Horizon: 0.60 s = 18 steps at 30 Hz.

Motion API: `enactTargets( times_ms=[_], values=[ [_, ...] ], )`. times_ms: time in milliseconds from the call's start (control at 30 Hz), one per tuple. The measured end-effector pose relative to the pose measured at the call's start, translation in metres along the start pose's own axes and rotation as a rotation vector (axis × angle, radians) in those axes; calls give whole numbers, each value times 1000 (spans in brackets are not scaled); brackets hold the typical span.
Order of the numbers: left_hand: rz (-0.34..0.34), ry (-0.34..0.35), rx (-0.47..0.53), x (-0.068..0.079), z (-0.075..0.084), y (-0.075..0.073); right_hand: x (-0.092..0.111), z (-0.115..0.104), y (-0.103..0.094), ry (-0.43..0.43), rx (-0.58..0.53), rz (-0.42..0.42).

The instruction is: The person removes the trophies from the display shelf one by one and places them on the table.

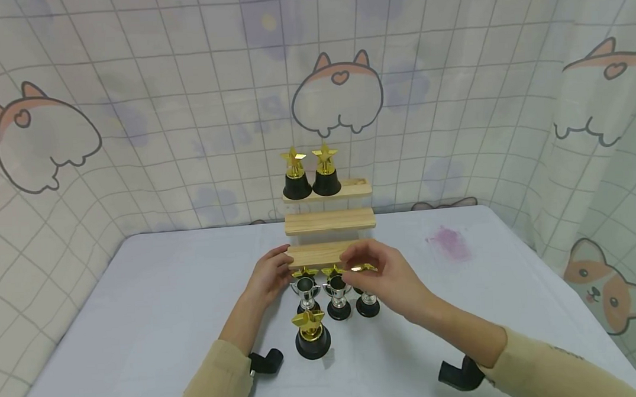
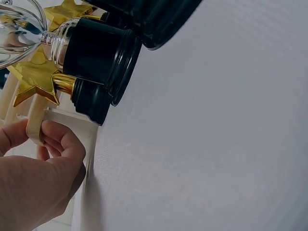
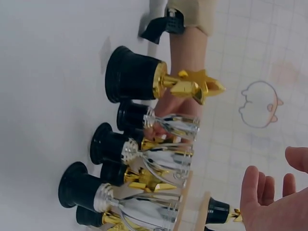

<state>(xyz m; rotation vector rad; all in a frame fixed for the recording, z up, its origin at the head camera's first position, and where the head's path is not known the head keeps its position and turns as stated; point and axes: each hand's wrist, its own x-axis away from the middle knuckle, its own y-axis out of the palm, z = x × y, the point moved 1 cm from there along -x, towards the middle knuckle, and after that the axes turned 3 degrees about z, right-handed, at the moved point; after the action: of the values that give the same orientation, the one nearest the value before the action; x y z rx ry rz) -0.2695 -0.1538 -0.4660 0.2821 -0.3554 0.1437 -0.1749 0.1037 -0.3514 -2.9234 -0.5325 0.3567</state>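
My left hand [image 1: 270, 276] pinches the left end of the lowest wooden board [image 1: 315, 255] of a stepped stand; in the left wrist view, thumb and fingers [image 2: 62, 137] meet around the board's end. Just above a silver trophy cup [image 1: 369, 303] at the right of its row, my right hand [image 1: 386, 279] hovers with bent fingers and holds nothing. Two more silver cups, the left one [image 1: 306, 289] and the middle one [image 1: 338, 289], stand beside it on black bases. Behind them are gold star trophies [image 1: 304, 272], partly hidden. Another star trophy [image 1: 312, 336] stands in front.
Two gold star trophies, one at left [image 1: 297, 178] and one beside it [image 1: 326, 175], stand on the top board [image 1: 356, 188]. Below is the middle board [image 1: 329, 220]. A white cloth [image 1: 173, 299] with a pink stain covers the table; a patterned curtain [image 1: 196, 97] hangs behind.
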Motion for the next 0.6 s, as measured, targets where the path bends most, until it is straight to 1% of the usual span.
enactTargets(
  times_ms=[200,267,433,600],
  values=[
    [-4,4,6,-1,-1,0,-15,-5,-6,19,18,30],
    [-17,11,16,-1,-1,-1,-21,-7,-9,18,19,40],
    [-39,27,30,-1,-2,-1,-34,-11,-12,5,23,45],
    [-40,27,21,-1,-2,-1,-49,-12,-15,25,30,54]
  ],
)
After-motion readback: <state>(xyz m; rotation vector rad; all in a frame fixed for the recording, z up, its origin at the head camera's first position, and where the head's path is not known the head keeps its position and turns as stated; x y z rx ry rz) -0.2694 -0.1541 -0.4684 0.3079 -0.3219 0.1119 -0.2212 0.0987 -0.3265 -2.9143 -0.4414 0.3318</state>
